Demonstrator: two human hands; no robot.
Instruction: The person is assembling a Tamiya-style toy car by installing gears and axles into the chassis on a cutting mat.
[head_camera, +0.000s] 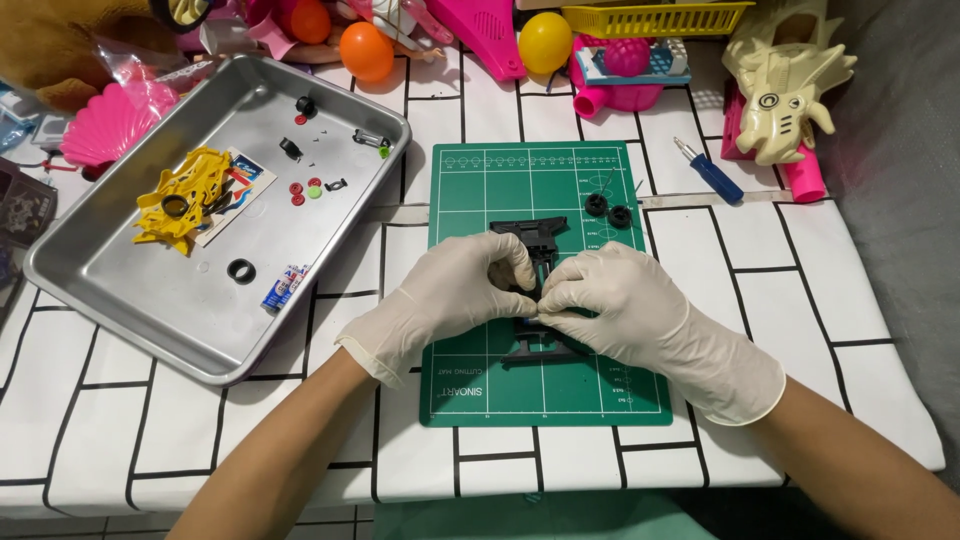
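Far left edge of the table: a pink shell-shaped toy, then a metal tray set at an angle near the table's left side. In the tray – a yellow toy car body on a printed sticker sheet, a black tyre ring, a small battery, red and green small gears and a few loose black bits. Middle of the table, near the front edge: a green cutting mat. Left hand, white glove, fingers pinched shut on the black toy car chassis from its left side; right hand, also gloved, fingertips pressed closed on the same chassis from the right – the two hands touch over it. The chassis sits on the mat's centre, partly hidden by both hands. Two small black wheels lie on the mat's upper right. Right of the mat: a blue-handled screwdriver. Back edge: orange ball, yellow ball, cream toy dinosaur towards the back right corner.
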